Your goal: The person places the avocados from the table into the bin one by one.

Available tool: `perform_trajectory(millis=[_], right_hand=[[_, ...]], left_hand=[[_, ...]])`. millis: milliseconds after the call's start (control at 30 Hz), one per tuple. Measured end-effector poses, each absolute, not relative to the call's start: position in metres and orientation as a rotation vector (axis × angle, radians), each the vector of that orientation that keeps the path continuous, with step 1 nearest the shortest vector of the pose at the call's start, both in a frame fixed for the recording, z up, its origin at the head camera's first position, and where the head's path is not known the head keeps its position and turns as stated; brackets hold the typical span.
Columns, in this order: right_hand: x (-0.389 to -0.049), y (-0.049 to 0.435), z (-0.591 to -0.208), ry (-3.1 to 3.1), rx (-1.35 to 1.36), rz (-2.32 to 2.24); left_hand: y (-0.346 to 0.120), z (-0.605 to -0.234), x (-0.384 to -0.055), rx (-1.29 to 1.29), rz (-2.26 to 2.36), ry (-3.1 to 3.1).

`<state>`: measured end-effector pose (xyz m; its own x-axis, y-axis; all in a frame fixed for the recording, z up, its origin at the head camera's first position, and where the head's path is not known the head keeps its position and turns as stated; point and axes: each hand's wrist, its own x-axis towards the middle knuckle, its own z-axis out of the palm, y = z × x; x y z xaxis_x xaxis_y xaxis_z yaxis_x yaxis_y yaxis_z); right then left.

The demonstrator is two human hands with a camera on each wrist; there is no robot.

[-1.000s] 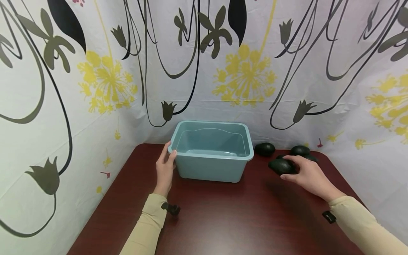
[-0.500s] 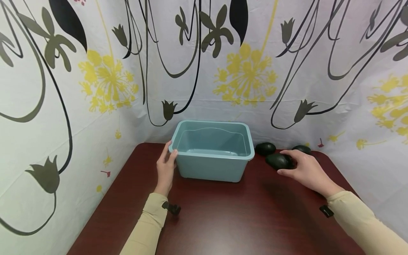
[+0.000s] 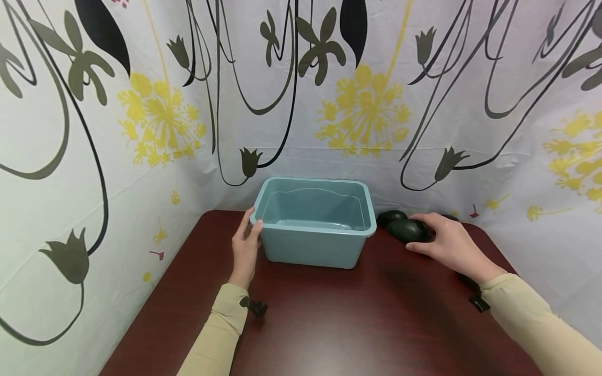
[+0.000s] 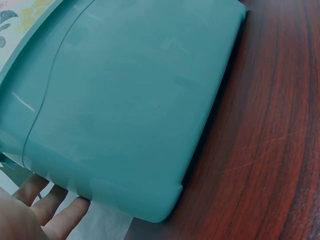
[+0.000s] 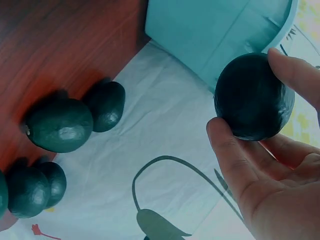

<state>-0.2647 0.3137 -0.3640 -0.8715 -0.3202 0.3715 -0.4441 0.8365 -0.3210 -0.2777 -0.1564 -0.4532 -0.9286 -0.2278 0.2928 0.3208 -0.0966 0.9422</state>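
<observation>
A dark green avocado (image 5: 255, 96) is held between the thumb and fingertips of my right hand (image 3: 451, 245), above the table and right of the bin. My left hand (image 3: 244, 253) grips the left front corner of a light blue plastic bin (image 3: 310, 248), thumb at the rim. In the left wrist view, fingertips (image 4: 75, 212) touch the bin's side wall. Its visible floor holds nothing. Another avocado (image 3: 391, 217) lies by the bin's right side, partly covered by the held one. My right hand hides most of the avocados behind it in the head view.
Several more avocados, such as a large one (image 5: 60, 125), lie on the dark red wooden table (image 3: 320, 324) along its back right edge. A white floral cloth (image 3: 301, 130) hangs close behind the bin and along both sides.
My right hand has moved a little left and up in the head view, carrying the avocado nearer the bin. The left hand and the bin have stayed in place.
</observation>
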Motion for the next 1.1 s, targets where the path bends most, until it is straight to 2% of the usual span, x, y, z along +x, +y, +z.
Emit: perform_trajectory(millis=[1100], right_hand=[[-0.270,0.294,-0.325,-2.732,0.597,0.623]], left_hand=[[-0.157,-0.452,-0.277,-0.068,-2.075,-1.856]])
